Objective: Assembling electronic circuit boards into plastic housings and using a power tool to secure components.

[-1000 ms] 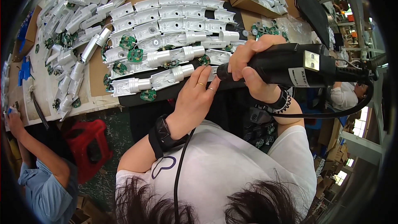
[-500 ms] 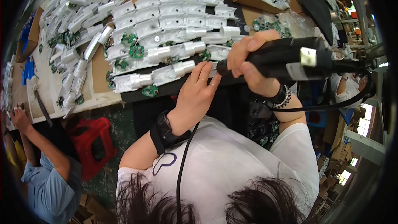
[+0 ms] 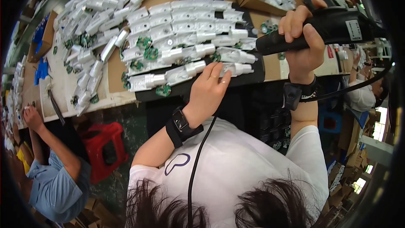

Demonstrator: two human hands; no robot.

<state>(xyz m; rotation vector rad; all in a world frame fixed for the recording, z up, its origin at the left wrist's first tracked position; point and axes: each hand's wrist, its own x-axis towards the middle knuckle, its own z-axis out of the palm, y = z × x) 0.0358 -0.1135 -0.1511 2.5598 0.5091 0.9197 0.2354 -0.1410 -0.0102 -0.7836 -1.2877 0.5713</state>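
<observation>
My left hand point(image 3: 207, 95) lies over the near row of parts, fingers stretched out and fingertips resting on a white plastic housing point(image 3: 241, 68) at the row's right end. In my right hand point(image 3: 301, 44) is a black corded power tool point(image 3: 333, 25), shaped like an electric screwdriver, my fingers wrapped round its body. Its nose points left, above the right end of the rows, and its tip is not clear to see. Several rows of white housings point(image 3: 185, 25) lie on a black mat point(image 3: 257, 76). Small green circuit boards point(image 3: 150, 53) sit among them.
At left is a heap of white housings point(image 3: 101, 17) with green boards. A cardboard box point(image 3: 253, 2) of white parts stands at the back right. A red stool point(image 3: 103, 147) stands below the table, near a co-worker's arm point(image 3: 55, 143).
My right hand has lifted the power tool up and to the right, away from my left hand. The left hand remains at the near row; the whole view has shifted slightly.
</observation>
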